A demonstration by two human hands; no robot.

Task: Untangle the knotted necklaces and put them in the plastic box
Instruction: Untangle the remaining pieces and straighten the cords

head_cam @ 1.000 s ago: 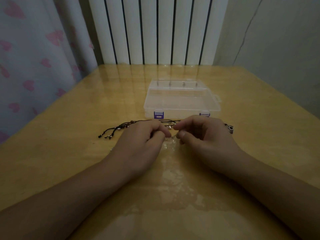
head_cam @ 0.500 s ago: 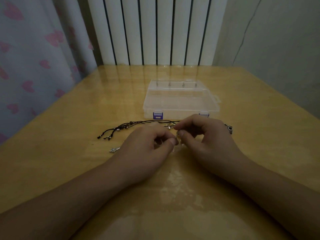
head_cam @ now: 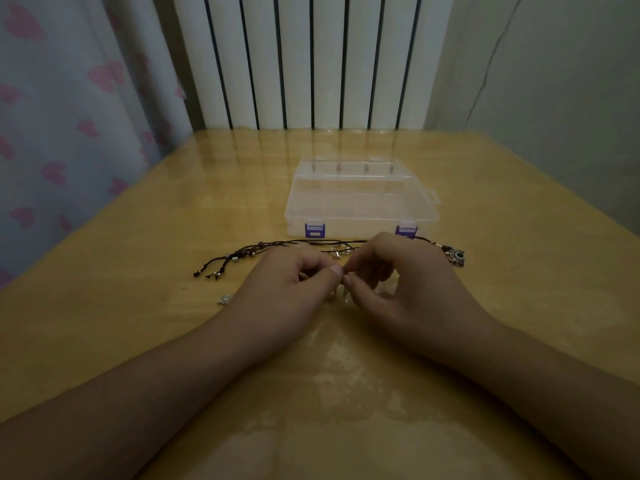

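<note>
Both hands meet at the middle of the wooden table [head_cam: 138,323], fingertips pinched together on a small bit of the necklaces [head_cam: 298,242]: left hand [head_cam: 294,289] with thumb against curled fingers, right hand [head_cam: 398,282] likewise. The black cords trail left and right behind the knuckles. The closed plastic box [head_cam: 360,202] sits just beyond.

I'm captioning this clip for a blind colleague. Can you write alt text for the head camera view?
Two bare hands, left hand and right hand, meet fingertip to fingertip, pinching a small tangle of necklaces just above a wooden table. Black cord necklaces trail left, a camera charm lies right, and a closed clear plastic box sits behind.
</note>
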